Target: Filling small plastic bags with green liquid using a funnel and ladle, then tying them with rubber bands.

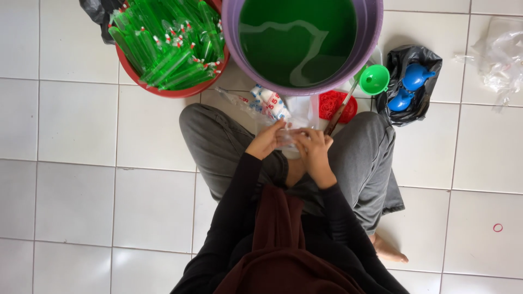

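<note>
A person sits cross-legged on a white tiled floor (76, 163), both hands meeting over the lap on a small clear plastic pouch (287, 136): the left hand (265, 140) curls its fingers closed on the pouch's left edge, the right hand (313, 146) pinches its right side, though whether the pouch holds anything cannot be told. Judging by the scene, the work is well under way but unfinished: a red basin (163, 87) at upper left is heaped with sealed green-filled tubes (169, 41), while the purple bucket (373, 32) just ahead holds plenty of green liquid (297, 38). Between the knees lies a packet of clear pouches with red and blue print (268, 102), beside a red cluster of rubber bands (332, 104). A green funnel (374, 79) rests at the bucket's right, near a black bag (422, 57) holding two blue funnels (409, 87). One loose red band (498, 227) lies well apart.
</note>
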